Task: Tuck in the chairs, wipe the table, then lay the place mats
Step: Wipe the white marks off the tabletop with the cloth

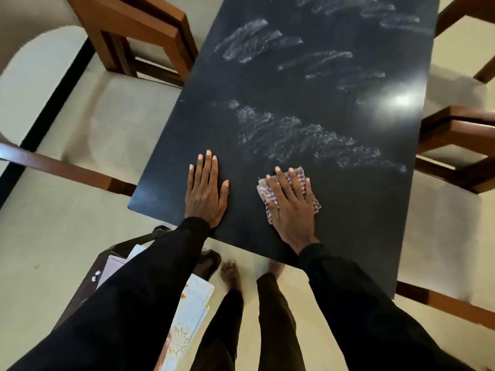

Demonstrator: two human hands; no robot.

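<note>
1. Two hands, both laid flat on the table (361,210) (dark, glossy top), close to its near edge
2. Left hand (206,190): palm down on the bare table top, just left of the cloth; four fingers straight and close together, thumb held out to the side
3. Right hand (292,203): pressing down on the cloth; fingers straight and slightly spread, not curled round it
4. Cloth (301,175): folded, purple-and-white check, on the table near its near edge, showing around the fingers
5. Pale smears (289,135): streaked bands across the table, from its middle to its far end
6. Chairs: wooden, one (150,30) at the table's far left edge, one (460,135) at its right edge
7. Place mats (195,298): pale floral stack on a dark stool (85,287), off the table by its near left corner, partly hidden by the left sleeve
</note>
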